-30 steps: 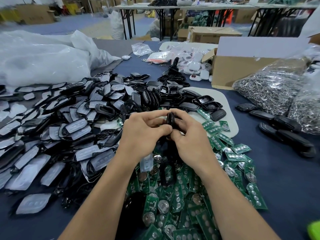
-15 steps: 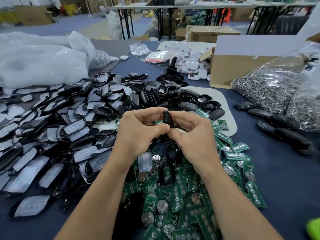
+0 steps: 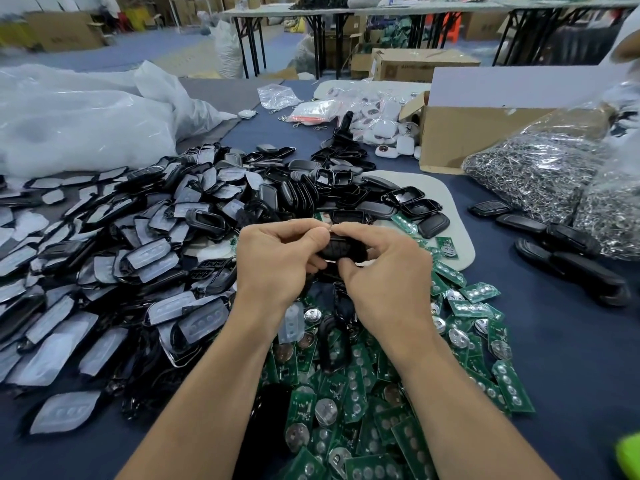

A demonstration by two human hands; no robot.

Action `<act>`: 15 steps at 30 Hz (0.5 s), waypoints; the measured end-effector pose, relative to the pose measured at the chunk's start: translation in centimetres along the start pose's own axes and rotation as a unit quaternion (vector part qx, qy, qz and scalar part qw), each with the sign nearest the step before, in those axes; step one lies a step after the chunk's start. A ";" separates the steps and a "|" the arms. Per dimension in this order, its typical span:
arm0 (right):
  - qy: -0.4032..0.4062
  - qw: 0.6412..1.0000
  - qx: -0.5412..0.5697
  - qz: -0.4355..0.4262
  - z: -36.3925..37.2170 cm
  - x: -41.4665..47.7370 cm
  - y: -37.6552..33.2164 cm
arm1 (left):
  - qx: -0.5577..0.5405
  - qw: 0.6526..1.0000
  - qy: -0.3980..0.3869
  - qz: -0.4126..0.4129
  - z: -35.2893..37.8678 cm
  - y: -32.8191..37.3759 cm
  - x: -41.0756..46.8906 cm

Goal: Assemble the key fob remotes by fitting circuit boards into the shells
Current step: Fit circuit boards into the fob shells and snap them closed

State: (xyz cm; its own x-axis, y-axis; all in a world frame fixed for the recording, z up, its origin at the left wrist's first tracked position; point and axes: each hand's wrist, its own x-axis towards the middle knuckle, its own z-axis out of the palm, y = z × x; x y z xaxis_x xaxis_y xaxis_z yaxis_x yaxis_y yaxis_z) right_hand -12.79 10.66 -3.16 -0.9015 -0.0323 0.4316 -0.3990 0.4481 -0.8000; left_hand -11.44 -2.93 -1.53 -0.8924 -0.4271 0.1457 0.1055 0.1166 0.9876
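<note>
A black key fob shell (image 3: 341, 249) is pinched between both my hands above the table's middle, lying flat with its buttoned face up. My left hand (image 3: 277, 258) grips its left end and my right hand (image 3: 384, 271) its right end, with fingertips meeting over the top. Whether a circuit board is inside it is hidden. Beneath my forearms spreads a heap of green circuit boards (image 3: 353, 403) with coin cells. A large pile of black shells and grey button pads (image 3: 131, 254) covers the left side.
Several closed black fobs (image 3: 568, 254) lie in a row on the right. Bags of metal key rings (image 3: 540, 171) sit at far right behind them. A cardboard box (image 3: 460, 133), white remotes (image 3: 384, 129) and a big clear plastic bag (image 3: 76, 119) stand at the back.
The fob stood on edge between my fingertips before; now it is turned flat with both hands wrapped closer around it.
</note>
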 end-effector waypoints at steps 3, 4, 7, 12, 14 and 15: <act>-0.032 0.983 0.153 0.094 -0.4 0.6 0.2 | -0.014 1.000 -0.007 0.003 -0.2 0.2 0.0; -0.045 0.969 0.204 0.134 -0.4 0.9 0.4 | -0.017 1.000 -0.012 0.005 -0.2 0.2 0.1; -0.070 0.944 0.265 0.186 -0.6 1.3 0.5 | -0.011 0.999 -0.029 0.011 -0.5 0.1 0.2; -0.061 0.953 0.250 0.157 -0.7 1.1 0.7 | 0.027 0.997 -0.064 0.014 -0.3 -0.3 0.0; -0.067 0.961 0.228 0.141 -0.9 1.1 0.7 | 0.033 0.997 -0.067 0.022 -0.3 -0.5 0.1; -0.070 0.969 0.200 0.126 -0.9 1.1 0.7 | 0.041 0.997 -0.067 0.028 -0.3 -0.5 0.2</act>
State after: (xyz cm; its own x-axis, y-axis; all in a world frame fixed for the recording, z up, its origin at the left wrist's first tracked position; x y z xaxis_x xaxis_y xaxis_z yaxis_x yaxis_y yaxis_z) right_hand -13.88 11.74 -2.90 -0.9814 -0.1008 0.1635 -0.1715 0.0763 -0.9822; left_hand -11.48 -3.36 -1.96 -0.9375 -0.2946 0.1855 0.1252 0.2120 0.9692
